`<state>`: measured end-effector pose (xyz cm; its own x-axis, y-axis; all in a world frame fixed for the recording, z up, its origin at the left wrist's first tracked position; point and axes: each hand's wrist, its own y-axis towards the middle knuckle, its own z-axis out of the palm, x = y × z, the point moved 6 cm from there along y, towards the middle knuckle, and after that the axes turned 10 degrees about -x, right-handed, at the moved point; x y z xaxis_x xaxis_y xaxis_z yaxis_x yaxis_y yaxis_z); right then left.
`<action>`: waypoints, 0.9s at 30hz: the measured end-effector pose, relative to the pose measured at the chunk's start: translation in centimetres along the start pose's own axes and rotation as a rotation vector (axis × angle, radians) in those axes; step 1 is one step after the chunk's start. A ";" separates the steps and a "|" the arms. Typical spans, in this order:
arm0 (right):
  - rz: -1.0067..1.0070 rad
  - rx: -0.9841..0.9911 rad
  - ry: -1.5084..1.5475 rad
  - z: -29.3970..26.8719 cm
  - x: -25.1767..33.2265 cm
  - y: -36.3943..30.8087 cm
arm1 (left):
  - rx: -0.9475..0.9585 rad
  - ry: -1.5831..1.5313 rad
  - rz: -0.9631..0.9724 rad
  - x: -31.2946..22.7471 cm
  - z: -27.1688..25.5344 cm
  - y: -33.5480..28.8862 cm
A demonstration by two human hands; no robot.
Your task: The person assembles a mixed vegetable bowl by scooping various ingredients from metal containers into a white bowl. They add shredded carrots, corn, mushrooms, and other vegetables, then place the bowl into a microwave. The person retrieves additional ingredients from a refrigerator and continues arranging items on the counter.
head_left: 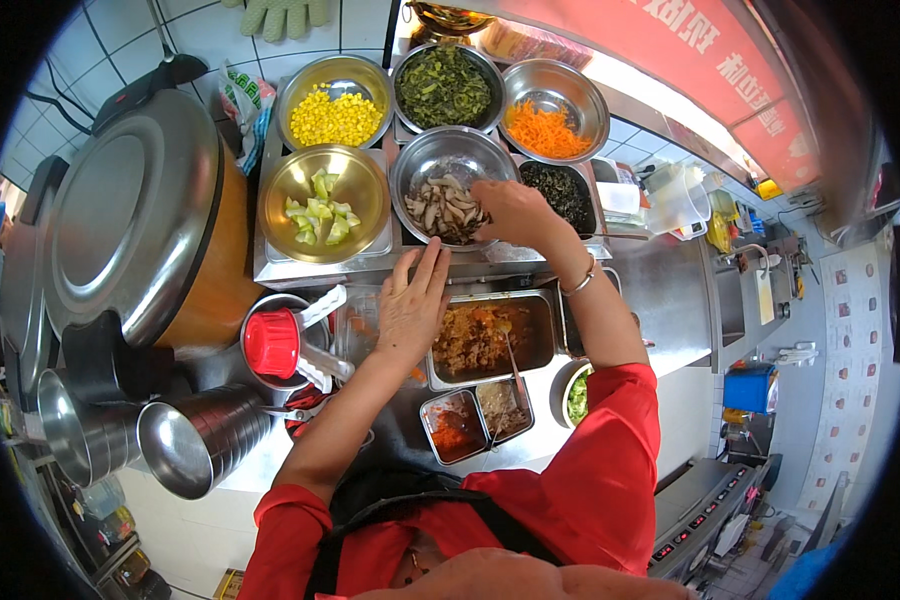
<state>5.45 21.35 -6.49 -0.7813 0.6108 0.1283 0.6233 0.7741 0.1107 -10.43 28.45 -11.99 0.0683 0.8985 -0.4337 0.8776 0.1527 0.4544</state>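
A steel bowl of sliced mushrooms sits in the front row of bowls, at the middle. Over its right rim reaches my right hand, its fingers curled down into the slices and closed on some of them; the fingertips are partly hidden. My left hand is open, palm down, its stretched fingertips at the bowl's near rim. Left of this bowl stands a gold-toned bowl with pale green chopped pieces. Dark shredded food fills a square container right of my right hand.
Behind are bowls of corn, dark leafy greens and shredded carrot. Below my hands are a tray of brown minced filling and small seasoning tins. A large round cooker, stacked steel bowls and a red-lidded container stand left.
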 end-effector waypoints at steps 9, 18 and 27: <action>-0.040 0.006 0.126 1.1 2.9 0.4 | 0.003 0.011 0.007 0.0 0.1 0.1; -0.042 -0.141 -0.003 1.3 3.1 0.6 | -0.014 -0.005 0.005 -0.1 -0.3 0.1; -0.125 -0.122 0.042 0.2 2.5 0.6 | 0.015 -0.001 -0.001 0.0 -0.4 0.1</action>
<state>3.83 23.36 -6.26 -0.8523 0.5019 0.1472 0.5231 0.8159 0.2463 -10.51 28.62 -11.57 0.0681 0.8978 -0.4351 0.8845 0.1474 0.4427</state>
